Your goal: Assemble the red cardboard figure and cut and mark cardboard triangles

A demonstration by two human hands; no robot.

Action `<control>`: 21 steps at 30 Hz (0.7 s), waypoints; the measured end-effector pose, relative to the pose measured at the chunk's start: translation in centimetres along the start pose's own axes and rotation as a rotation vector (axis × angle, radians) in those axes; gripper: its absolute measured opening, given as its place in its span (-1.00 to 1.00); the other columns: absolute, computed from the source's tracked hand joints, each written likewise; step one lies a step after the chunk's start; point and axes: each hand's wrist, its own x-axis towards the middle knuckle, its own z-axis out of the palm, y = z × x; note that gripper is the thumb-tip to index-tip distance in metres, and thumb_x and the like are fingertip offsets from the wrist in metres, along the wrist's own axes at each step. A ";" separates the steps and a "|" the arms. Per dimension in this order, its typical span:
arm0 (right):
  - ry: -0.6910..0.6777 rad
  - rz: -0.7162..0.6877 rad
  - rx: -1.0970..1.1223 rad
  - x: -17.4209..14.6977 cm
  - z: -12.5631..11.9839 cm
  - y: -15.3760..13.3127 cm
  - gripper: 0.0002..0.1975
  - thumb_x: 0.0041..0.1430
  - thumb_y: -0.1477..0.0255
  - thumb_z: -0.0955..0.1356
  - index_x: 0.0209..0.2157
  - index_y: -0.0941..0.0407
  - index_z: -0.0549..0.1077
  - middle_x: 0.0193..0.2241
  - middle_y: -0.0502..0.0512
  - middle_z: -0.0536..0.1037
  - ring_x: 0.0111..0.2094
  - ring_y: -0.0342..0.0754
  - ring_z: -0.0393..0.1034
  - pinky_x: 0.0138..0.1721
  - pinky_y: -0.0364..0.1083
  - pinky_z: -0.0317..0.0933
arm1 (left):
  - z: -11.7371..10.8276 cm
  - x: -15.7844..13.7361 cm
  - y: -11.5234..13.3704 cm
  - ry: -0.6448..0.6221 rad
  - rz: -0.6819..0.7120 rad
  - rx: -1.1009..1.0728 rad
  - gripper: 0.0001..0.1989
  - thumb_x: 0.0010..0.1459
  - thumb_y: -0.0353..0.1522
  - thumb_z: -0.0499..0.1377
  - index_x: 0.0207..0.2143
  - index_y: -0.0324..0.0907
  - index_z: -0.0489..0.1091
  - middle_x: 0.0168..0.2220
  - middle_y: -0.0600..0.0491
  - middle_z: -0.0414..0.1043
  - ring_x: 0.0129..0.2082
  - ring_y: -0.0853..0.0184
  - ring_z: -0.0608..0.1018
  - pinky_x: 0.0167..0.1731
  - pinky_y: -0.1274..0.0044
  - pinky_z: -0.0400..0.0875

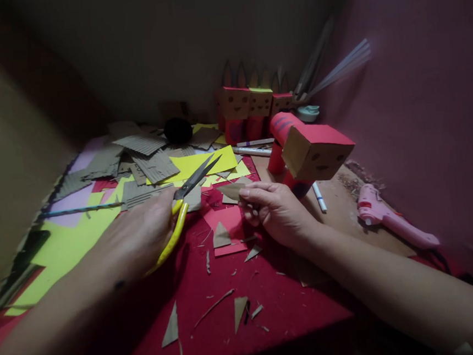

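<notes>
My left hand [152, 226] is closed around the yellow-handled scissors [178, 218], whose blades point up and to the right, slightly parted. Between thumb and fingers of my right hand [274, 207] is a small pointed cardboard piece [231, 191], its tip toward the scissors but apart from them. Under the hands, a cut cardboard triangle [221, 235] lies on pink-red paper [230, 250]. Close behind my right hand stands a red paper figure with a cardboard box head [319, 151] that has drawn features.
Cardboard scraps [150, 163] and yellow paper [206, 163] pile up at the left and back. Several box-headed figures [236, 103] stand at the rear. A pink glue gun [389, 214] lies at right, near a marker [319, 198]. Offcuts litter the red tabletop [217, 334].
</notes>
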 end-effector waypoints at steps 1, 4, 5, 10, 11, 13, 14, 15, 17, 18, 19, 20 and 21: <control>0.006 0.016 0.023 0.0 0.0 0.0 -0.84 0.06 0.44 0.47 -0.52 0.14 0.47 -0.65 -0.08 0.40 -0.64 -0.24 0.23 -0.63 -0.18 -0.03 | 0.0 0.1 0.0 -0.013 -0.021 0.047 -0.64 0.25 -0.06 -0.13 -0.20 -0.04 0.32 -0.31 -0.08 0.49 -0.38 0.05 0.51 -0.42 0.34 0.29; 0.007 0.062 0.091 0.1 0.1 -0.1 -0.82 -0.02 0.47 0.51 -0.47 0.11 0.42 -0.59 -0.06 0.49 -0.61 -0.21 0.33 -0.62 -0.19 0.07 | -0.1 0.4 0.2 -0.015 -0.056 0.124 -0.55 0.26 0.01 -0.19 -0.15 -0.07 0.30 -0.33 -0.10 0.48 -0.39 0.05 0.51 -0.44 0.34 0.26; 0.003 0.074 0.104 0.1 0.1 -0.2 -0.79 -0.05 0.47 0.52 -0.46 0.11 0.40 -0.57 -0.05 0.51 -0.61 -0.20 0.35 -0.61 -0.18 0.11 | -0.1 0.5 0.2 -0.006 -0.062 0.125 -0.51 0.26 0.03 -0.19 -0.13 -0.08 0.30 -0.31 -0.12 0.49 -0.38 0.04 0.52 -0.43 0.35 0.26; 0.006 0.088 0.104 0.0 0.3 -0.3 -0.74 -0.09 0.48 0.50 -0.46 0.09 0.33 -0.55 -0.02 0.55 -0.59 -0.15 0.41 -0.60 -0.17 0.18 | -0.1 0.9 0.0 0.007 -0.044 0.102 -0.55 0.24 0.06 -0.08 -0.15 -0.05 0.34 -0.31 -0.14 0.52 -0.39 0.03 0.54 -0.45 0.34 0.29; 0.010 0.091 0.107 0.0 0.4 -0.3 -0.75 -0.09 0.48 0.50 -0.46 0.09 0.33 -0.55 -0.01 0.56 -0.58 -0.15 0.41 -0.60 -0.17 0.19 | 0.0 0.9 0.0 0.010 -0.035 0.104 -0.57 0.25 0.05 -0.06 -0.17 -0.05 0.35 -0.32 -0.14 0.52 -0.39 0.03 0.54 -0.46 0.34 0.29; 0.021 0.092 0.119 0.0 0.4 -0.4 -0.76 -0.12 0.47 0.49 -0.47 0.10 0.35 -0.54 0.02 0.57 -0.58 -0.15 0.42 -0.60 -0.18 0.21 | 0.1 0.9 -0.2 0.020 -0.025 0.142 -0.61 0.27 0.00 -0.07 -0.18 -0.06 0.34 -0.34 -0.13 0.51 -0.42 0.05 0.54 -0.48 0.35 0.29; 0.030 0.089 0.123 0.0 0.4 -0.4 -0.78 -0.12 0.46 0.49 -0.48 0.11 0.36 -0.54 0.03 0.57 -0.58 -0.15 0.43 -0.60 -0.18 0.21 | 0.2 0.9 -0.3 0.027 -0.025 0.172 -0.63 0.28 -0.03 -0.08 -0.17 -0.08 0.33 -0.35 -0.12 0.50 -0.43 0.07 0.53 -0.49 0.36 0.29; 0.040 0.085 0.122 0.0 0.4 -0.4 -0.79 -0.13 0.44 0.49 -0.50 0.13 0.38 -0.54 0.04 0.57 -0.58 -0.15 0.43 -0.61 -0.18 0.21 | 0.2 0.9 -0.5 0.039 -0.023 0.206 -0.65 0.30 -0.08 -0.09 -0.15 -0.09 0.32 -0.35 -0.10 0.49 -0.44 0.09 0.53 -0.50 0.38 0.28; 0.052 0.078 0.100 -0.1 0.4 -0.5 -0.83 -0.12 0.42 0.48 -0.53 0.16 0.43 -0.55 0.04 0.54 -0.60 -0.17 0.40 -0.64 -0.19 0.18 | 0.1 0.8 -0.7 0.044 -0.028 0.269 -0.71 0.28 -0.17 -0.07 -0.13 -0.10 0.31 -0.34 -0.08 0.46 -0.44 0.14 0.52 -0.51 0.40 0.25; 0.054 0.079 0.079 -0.1 0.4 -0.5 -0.84 -0.11 0.42 0.48 -0.55 0.17 0.45 -0.56 0.04 0.53 -0.61 -0.19 0.37 -0.66 -0.20 0.15 | 0.0 0.8 -0.9 0.037 -0.038 0.285 -0.73 0.26 -0.19 -0.04 -0.12 -0.10 0.30 -0.33 -0.08 0.45 -0.43 0.14 0.51 -0.51 0.40 0.24; 0.057 0.080 0.053 -0.1 0.4 -0.5 -0.86 -0.10 0.43 0.47 -0.56 0.18 0.47 -0.56 0.04 0.52 -0.63 -0.20 0.34 -0.67 -0.20 0.10 | -0.1 0.8 -0.9 0.025 -0.042 0.294 -0.74 0.24 -0.21 -0.02 -0.12 -0.11 0.31 -0.31 -0.10 0.45 -0.41 0.13 0.51 -0.51 0.40 0.24; 0.060 0.083 0.019 -0.2 0.4 -0.5 -0.87 -0.09 0.43 0.46 -0.57 0.19 0.48 -0.57 0.05 0.52 -0.65 -0.22 0.30 -0.69 -0.20 0.06 | -0.3 0.8 -1.0 0.011 -0.040 0.302 -0.75 0.22 -0.21 0.01 -0.13 -0.11 0.32 -0.29 -0.11 0.44 -0.39 0.12 0.51 -0.50 0.39 0.25; 0.061 0.089 -0.026 -0.2 0.3 -0.5 -0.87 -0.08 0.43 0.45 -0.58 0.19 0.49 -0.60 0.05 0.51 -0.67 -0.23 0.27 -0.71 -0.20 0.02 | -0.5 0.9 -0.9 0.001 -0.040 0.308 -0.75 0.21 -0.21 0.02 -0.14 -0.12 0.33 -0.28 -0.14 0.44 -0.38 0.11 0.50 -0.49 0.38 0.25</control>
